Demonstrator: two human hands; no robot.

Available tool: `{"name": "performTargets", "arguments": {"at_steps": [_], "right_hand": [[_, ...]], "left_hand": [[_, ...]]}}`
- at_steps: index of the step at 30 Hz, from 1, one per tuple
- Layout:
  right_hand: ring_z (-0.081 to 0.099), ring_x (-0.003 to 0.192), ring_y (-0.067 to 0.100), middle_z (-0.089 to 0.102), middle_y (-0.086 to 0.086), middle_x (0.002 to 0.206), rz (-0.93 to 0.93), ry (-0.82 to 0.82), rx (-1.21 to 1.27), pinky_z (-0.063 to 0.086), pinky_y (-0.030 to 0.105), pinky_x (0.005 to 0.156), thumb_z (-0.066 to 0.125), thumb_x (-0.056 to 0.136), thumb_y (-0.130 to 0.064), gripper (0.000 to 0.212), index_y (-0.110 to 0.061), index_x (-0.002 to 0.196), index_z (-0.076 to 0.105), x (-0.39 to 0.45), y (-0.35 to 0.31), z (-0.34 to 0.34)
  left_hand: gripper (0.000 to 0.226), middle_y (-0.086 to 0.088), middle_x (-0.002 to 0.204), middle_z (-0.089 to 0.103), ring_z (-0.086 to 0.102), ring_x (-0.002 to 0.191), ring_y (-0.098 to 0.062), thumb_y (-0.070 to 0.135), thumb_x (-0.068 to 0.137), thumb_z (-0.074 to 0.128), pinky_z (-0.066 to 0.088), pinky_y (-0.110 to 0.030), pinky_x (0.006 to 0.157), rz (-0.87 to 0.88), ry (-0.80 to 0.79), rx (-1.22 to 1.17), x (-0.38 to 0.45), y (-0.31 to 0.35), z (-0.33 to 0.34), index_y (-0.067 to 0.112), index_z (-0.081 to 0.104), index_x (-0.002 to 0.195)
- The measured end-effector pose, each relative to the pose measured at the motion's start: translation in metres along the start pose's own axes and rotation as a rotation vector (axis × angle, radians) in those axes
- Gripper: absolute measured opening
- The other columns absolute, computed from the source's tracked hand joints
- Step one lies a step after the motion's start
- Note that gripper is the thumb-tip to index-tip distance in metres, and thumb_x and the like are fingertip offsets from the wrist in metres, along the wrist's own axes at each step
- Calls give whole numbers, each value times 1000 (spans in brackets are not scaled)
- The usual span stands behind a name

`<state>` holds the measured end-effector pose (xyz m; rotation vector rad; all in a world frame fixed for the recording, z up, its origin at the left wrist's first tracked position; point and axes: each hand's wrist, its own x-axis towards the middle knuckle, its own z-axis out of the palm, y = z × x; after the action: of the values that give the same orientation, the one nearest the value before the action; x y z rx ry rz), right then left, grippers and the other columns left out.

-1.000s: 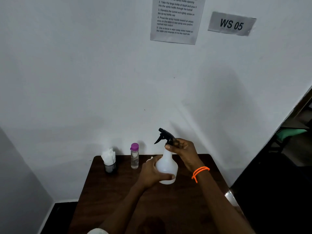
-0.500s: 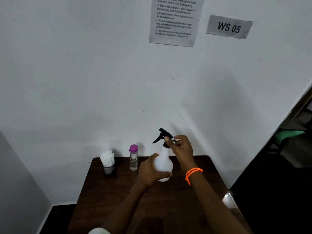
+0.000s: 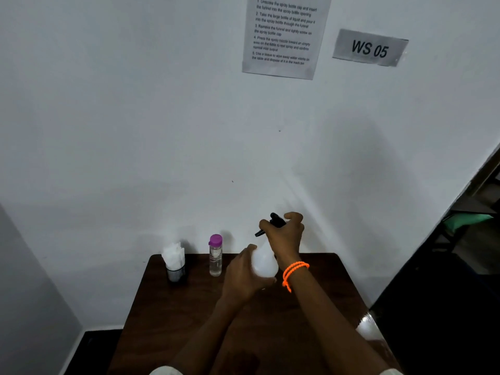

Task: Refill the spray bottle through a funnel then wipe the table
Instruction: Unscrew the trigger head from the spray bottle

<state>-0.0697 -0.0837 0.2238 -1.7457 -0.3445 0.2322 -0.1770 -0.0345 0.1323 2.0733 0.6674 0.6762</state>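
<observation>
Left hand (image 3: 244, 277): fingers wrapped around the white body of the spray bottle (image 3: 263, 262).
Right hand (image 3: 285, 235): clenched over the black spray cap (image 3: 276, 223) (orange band at the wrist).
Bottle: upright above the far part of the table (image 3: 189, 307), nozzle pointing left.

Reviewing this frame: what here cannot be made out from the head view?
- Spray bottle neck and cap joint: covered by the right hand, so whether it is unscrewed cannot be told.
- Bottle's fill level: hidden by the left hand and opaque plastic.
- Funnel: none visible.
- Instruction sheet: top cut off by the frame edge.
</observation>
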Motion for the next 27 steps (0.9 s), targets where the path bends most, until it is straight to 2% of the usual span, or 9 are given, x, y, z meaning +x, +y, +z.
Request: {"name": "performTargets", "arguments": {"at_steps": [3, 6, 9, 11, 13, 20, 22, 24, 27], "right_hand": [[58, 102, 17, 44, 6, 128, 17, -109, 56, 54, 34, 81, 80, 74, -11, 58, -19, 118, 42, 5, 1, -9], [62, 98, 15, 42, 6, 128, 76, -152, 54, 55, 26, 73, 91, 65, -23, 74, -18, 121, 44, 12, 3, -17], [73, 96, 27, 66, 15, 113, 145, -220, 90, 63, 42, 85, 95, 57, -17, 63, -13, 110, 61, 21, 7, -27], [74, 94, 31, 73, 15, 101, 122, -269, 89, 63, 46, 86, 82, 66, 6, 42, -9, 104, 71, 26, 6, -34], [71, 93, 30, 73, 17, 105, 91, -334, 66, 62, 41, 83, 66, 70, 18, 46, -11, 104, 76, 29, 4, -39], [67, 98, 24, 73, 12, 110, 130, -643, 34, 57, 42, 92, 55, 77, 23, 59, -14, 119, 74, 53, 3, -60], [66, 96, 25, 70, 13, 109, 170, -582, 9, 57, 38, 84, 69, 76, 16, 60, -12, 130, 66, 57, 5, -61], [63, 103, 22, 64, 10, 116, 106, -382, -139, 52, 33, 81, 89, 71, -6, 68, -13, 132, 60, 56, 12, -57], [56, 102, 15, 49, 1, 115, -167, -61, -270, 49, 29, 83, 98, 59, -39, 68, -21, 113, 60, 43, 29, -44]], "left_hand": [[81, 29, 97, 57, 56, 93, 9, 52, 50, 92, 43, -8, 74, -10, -43, 6, 2, -1, -5, 31, 56, 120], [78, 26, 96, 61, 59, 93, 9, 54, 49, 91, 47, -12, 73, -30, -67, 9, 4, -6, -8, 35, 56, 115], [72, 19, 96, 66, 62, 91, 5, 55, 48, 91, 50, -15, 69, -33, -73, 4, 5, -11, -8, 37, 56, 108], [69, 17, 96, 68, 63, 90, 4, 55, 48, 92, 51, -15, 68, -32, -71, -9, 4, -14, -7, 37, 60, 107], [67, 17, 96, 68, 63, 91, 5, 53, 49, 94, 50, -13, 67, -19, -68, -19, 3, -14, -7, 39, 60, 105], [63, 21, 96, 68, 62, 95, 8, 46, 52, 97, 53, -14, 72, 12, -115, -51, 2, -11, -8, 54, 55, 98], [63, 17, 97, 69, 64, 93, 2, 53, 51, 94, 53, -15, 70, -4, -110, -30, 3, -12, -7, 46, 60, 104], [70, 16, 97, 67, 63, 92, 1, 58, 50, 92, 53, -17, 70, -35, -74, -10, 7, -15, -5, 38, 59, 108], [74, 17, 94, 60, 59, 87, -2, 56, 52, 91, 55, -23, 72, -79, -18, 18, 10, -12, -3, 31, 53, 110]]}}
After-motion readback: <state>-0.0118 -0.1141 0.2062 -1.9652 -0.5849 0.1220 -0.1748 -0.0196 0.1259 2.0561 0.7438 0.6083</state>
